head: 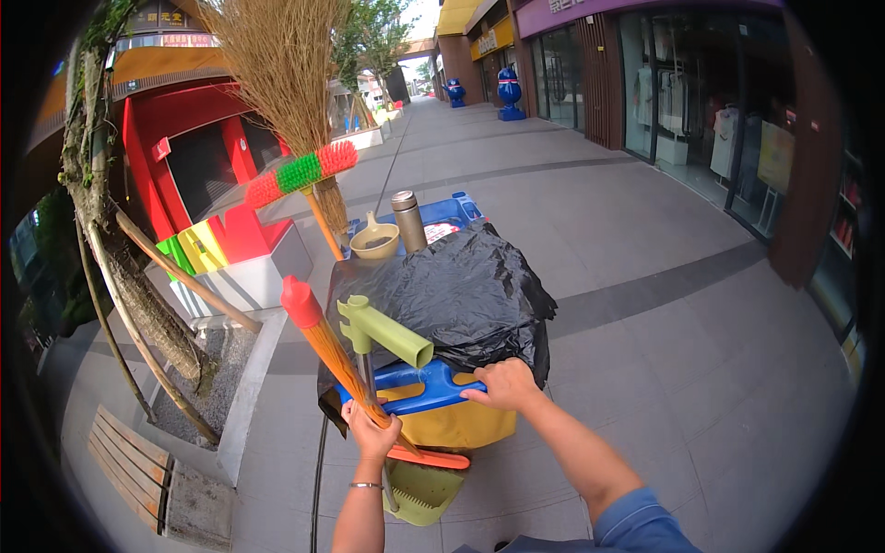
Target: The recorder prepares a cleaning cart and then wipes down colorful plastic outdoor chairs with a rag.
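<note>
My right hand (510, 383) is closed around the right side of a cart's blue plastic handle (442, 387). At the handle's left end, my left hand (372, 430) is closed, with a broom's orange handle (339, 352) with a red cap lying against it. Whether the fingers also wrap the broom is partly hidden. A long-handled dustpan has its green grip (387, 332) standing above the blue handle and its green pan (425, 491) hanging below. The broom's orange head (429, 457) sits over the pan. A black plastic bag (456, 290) covers the top of the yellow cart body (463, 428).
Ahead on the cart are a metal flask (409, 221), a beige dipper (375, 237), a blue crate (456, 207), a red-green brush (304, 171) and a twig broom (290, 69). A propped tree (148, 297) and wooden bench (131, 463) stand left; glass shopfronts (691, 104) line the right.
</note>
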{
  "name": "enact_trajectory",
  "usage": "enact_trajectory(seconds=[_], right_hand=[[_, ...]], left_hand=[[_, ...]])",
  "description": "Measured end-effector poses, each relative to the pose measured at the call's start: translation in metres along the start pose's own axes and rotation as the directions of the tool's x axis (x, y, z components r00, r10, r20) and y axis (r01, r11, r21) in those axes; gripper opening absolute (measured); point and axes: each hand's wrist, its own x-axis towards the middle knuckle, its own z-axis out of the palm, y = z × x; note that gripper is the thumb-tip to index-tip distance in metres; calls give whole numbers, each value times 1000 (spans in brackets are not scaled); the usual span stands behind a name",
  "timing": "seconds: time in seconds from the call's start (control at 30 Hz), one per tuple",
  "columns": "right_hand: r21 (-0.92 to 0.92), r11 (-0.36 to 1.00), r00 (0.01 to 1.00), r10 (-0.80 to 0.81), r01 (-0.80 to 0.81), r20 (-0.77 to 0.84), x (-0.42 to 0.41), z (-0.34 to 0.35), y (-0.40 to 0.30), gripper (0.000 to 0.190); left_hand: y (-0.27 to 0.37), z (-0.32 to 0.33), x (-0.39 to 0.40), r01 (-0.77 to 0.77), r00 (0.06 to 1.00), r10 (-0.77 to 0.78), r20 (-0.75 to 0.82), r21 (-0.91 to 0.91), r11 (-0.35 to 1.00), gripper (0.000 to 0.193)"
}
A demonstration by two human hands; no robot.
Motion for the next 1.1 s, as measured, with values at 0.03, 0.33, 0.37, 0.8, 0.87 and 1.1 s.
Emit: enact_trajectory(seconds=[0.03, 0.33, 0.37, 0.8, 0.87, 1.1], right_hand=[[-5, 1000, 1000, -4, 4, 1, 13, 6, 3, 52], [-35, 999, 998, 35, -33, 51, 133, 41, 79, 53], [-27, 999, 999, 24, -23, 43, 145, 49, 91, 54], [-24, 999, 998, -44, 43, -46, 325, 138, 164, 53], [-25, 999, 999, -32, 31, -21, 354, 152, 170, 53], [-48, 998, 999, -37, 36, -21, 440, 209, 188, 54]], left_hand=[[-10, 6, 9, 12, 1000, -12, -2, 21, 1000, 25], [-60, 89, 124, -74, 995, 74, -60, 7, 997, 25], [-65, 101, 135, -73, 996, 72, -59, -14, 997, 24], [-208, 190, 274, -34, 999, 35, 37, -33, 999, 31], [-229, 197, 286, -1, 1000, 1, 12, -20, 1000, 30], [-292, 226, 351, -31, 999, 30, -23, -38, 999, 29]])
